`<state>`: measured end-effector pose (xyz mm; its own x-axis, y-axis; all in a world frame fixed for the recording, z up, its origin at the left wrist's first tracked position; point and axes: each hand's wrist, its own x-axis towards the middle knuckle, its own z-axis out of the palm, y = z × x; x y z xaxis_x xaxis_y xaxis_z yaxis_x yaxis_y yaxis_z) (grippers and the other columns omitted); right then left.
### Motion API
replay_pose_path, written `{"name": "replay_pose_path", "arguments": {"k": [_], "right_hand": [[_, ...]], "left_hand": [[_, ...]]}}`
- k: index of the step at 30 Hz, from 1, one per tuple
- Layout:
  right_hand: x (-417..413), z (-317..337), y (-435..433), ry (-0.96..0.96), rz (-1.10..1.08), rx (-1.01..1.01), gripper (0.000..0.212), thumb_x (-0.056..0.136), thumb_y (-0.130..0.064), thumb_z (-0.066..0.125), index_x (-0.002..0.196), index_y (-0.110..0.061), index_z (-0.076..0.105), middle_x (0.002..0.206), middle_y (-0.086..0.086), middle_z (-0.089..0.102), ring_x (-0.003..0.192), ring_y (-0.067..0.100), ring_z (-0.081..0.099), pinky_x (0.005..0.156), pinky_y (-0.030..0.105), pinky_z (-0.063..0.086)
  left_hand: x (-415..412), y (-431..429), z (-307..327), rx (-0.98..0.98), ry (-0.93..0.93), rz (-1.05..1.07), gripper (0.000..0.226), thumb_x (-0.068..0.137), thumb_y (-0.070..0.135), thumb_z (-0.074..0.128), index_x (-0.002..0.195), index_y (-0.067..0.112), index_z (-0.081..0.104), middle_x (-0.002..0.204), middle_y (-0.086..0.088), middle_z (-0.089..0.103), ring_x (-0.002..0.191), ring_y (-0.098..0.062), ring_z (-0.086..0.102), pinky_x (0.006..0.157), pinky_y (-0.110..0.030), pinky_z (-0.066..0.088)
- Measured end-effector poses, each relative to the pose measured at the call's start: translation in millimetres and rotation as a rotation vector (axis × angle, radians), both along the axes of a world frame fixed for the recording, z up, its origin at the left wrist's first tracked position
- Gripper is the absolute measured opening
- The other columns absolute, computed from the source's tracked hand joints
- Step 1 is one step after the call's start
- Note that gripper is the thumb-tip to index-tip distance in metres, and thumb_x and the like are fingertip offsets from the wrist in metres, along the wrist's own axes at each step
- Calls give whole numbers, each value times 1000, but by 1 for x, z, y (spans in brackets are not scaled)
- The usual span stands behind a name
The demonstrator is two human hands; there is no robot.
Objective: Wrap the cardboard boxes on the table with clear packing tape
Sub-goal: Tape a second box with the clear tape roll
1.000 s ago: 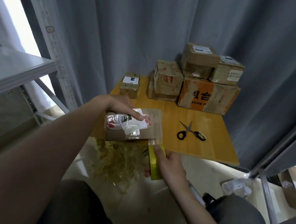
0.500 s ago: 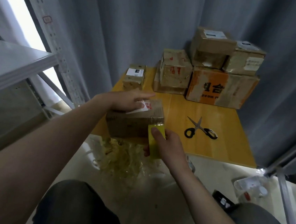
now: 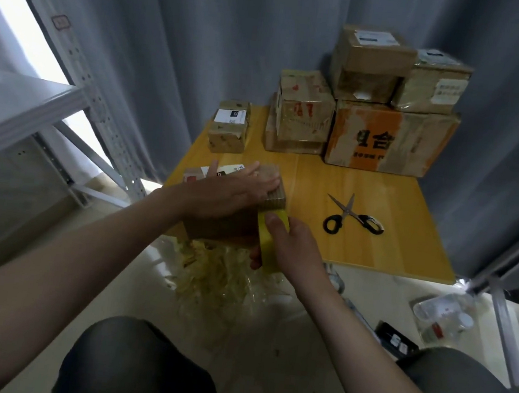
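Note:
A small brown cardboard box (image 3: 216,227) with a white label sits at the near left edge of the wooden table (image 3: 359,239). My left hand (image 3: 233,190) lies flat on its top with fingers spread and straight. My right hand (image 3: 288,247) grips a yellow roll of packing tape (image 3: 269,229) held against the box's near right corner, thumb on the roll's rim. Further cardboard boxes stand at the back: a small labelled one (image 3: 228,126), a taped one (image 3: 302,108), and a stack on an orange-printed box (image 3: 389,139).
Black-handled scissors (image 3: 353,217) lie on the table right of the box. A heap of crumpled used tape (image 3: 218,272) lies on the floor under the table edge. A metal shelf (image 3: 21,101) stands at the left, plastic packets (image 3: 444,315) on the floor at the right.
The box was tilted up in my left hand and now lies on the table under my flattened palm. My right hand brought the tape roll up from below the table edge to the box's corner.

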<state>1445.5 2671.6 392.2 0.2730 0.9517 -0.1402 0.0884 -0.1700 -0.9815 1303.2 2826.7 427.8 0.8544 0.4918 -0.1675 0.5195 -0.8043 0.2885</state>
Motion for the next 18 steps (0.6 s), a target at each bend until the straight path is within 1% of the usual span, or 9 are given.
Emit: {"name": "replay_pose_path", "arguments": {"k": [2, 4, 6, 8, 10, 12, 14, 15, 18], "right_hand": [[3, 1, 1, 6, 9, 18, 24, 105, -47, 48, 102, -31, 64, 87, 8, 77, 82, 32, 74, 85, 50, 61], [5, 3, 1, 15, 24, 10, 22, 109, -40, 46, 107, -26, 63, 77, 7, 77, 70, 28, 75, 73, 40, 63], [5, 3, 1, -3, 22, 9, 24, 108, -42, 46, 105, -26, 63, 76, 8, 77, 71, 29, 75, 76, 43, 62], [3, 5, 0, -9, 18, 0, 27, 108, -42, 46, 100, -25, 65, 76, 10, 77, 75, 31, 75, 81, 45, 61], [3, 9, -4, 26, 28, 0, 27, 110, -37, 45, 99, -21, 64, 71, 12, 76, 66, 29, 74, 66, 33, 60], [3, 14, -9, 68, 24, -7, 27, 109, -35, 46, 98, -18, 64, 69, 13, 75, 61, 30, 73, 56, 28, 55], [3, 17, -12, 76, 20, -6, 29, 109, -37, 47, 99, -16, 65, 70, 14, 75, 63, 31, 73, 58, 29, 55], [3, 17, -14, 64, 18, -5, 30, 108, -38, 47, 100, -15, 65, 70, 14, 75, 64, 32, 74, 59, 30, 56], [-4, 17, -17, 61, -7, -9, 31, 108, -39, 49, 102, -14, 66, 70, 14, 75, 62, 31, 73, 63, 34, 59]], "left_hand": [[-7, -9, 0, 3, -17, -22, 56, 94, 74, 4, 148, 66, 10, 163, 36, -2, 156, -7, -18, 116, -67, -23], [-9, -16, 2, 46, -13, -57, 50, 100, 68, 7, 149, 63, 13, 164, 36, 1, 158, -12, -14, 115, -70, -18], [-8, -20, 0, 111, -7, -68, 47, 104, 62, 8, 151, 59, 11, 163, 36, 1, 159, -15, -9, 115, -72, -12], [-7, -22, -3, 173, -34, -42, 51, 107, 54, 17, 158, 52, 10, 167, 29, 4, 159, -15, -5, 116, -74, -6], [-4, -16, -9, 208, -56, 27, 56, 110, 45, 31, 163, 41, 14, 172, 15, 11, 160, -20, -1, 119, -74, 3], [-2, -8, -11, 237, -9, 151, 69, 104, 59, 40, 164, 36, 14, 173, 2, 10, 159, -33, 1, 121, -70, 10], [-3, -3, -10, 305, 71, 237, 89, 89, 86, 25, 164, 38, 15, 172, -6, 12, 156, -41, 11, 121, -62, 16], [-5, -4, -9, 353, 92, 235, 97, 82, 92, 15, 164, 39, 16, 171, -9, 17, 153, -39, 19, 119, -58, 19], [-7, -9, -5, 441, 119, 202, 100, 77, 90, 6, 163, 39, 17, 168, -10, 26, 148, -35, 32, 115, -51, 25]]}}
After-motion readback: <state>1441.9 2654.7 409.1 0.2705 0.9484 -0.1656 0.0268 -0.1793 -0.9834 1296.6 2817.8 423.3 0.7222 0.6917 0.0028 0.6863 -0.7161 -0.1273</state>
